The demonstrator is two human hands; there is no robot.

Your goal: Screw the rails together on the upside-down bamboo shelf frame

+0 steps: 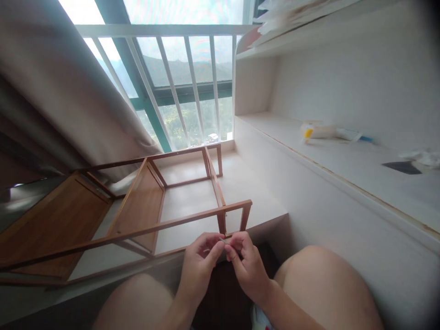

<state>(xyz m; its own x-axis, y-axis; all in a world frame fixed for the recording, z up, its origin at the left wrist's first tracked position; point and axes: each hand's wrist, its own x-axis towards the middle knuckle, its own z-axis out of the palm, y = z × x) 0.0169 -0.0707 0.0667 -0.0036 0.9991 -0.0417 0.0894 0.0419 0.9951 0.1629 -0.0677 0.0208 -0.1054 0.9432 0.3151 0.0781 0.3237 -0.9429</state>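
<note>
At six o'clock, a thin piece, probably light and easily dropped, is pinched between fingertips of left hand and right hand, best gripped by its ends.

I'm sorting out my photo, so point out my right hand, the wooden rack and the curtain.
Right hand (251, 266): head view, on the hand's middle, near the thumb's base.
Wooden rack (140, 206): head view, on its middle panel.
Curtain (72, 87): head view, on its hanging folds.
</note>
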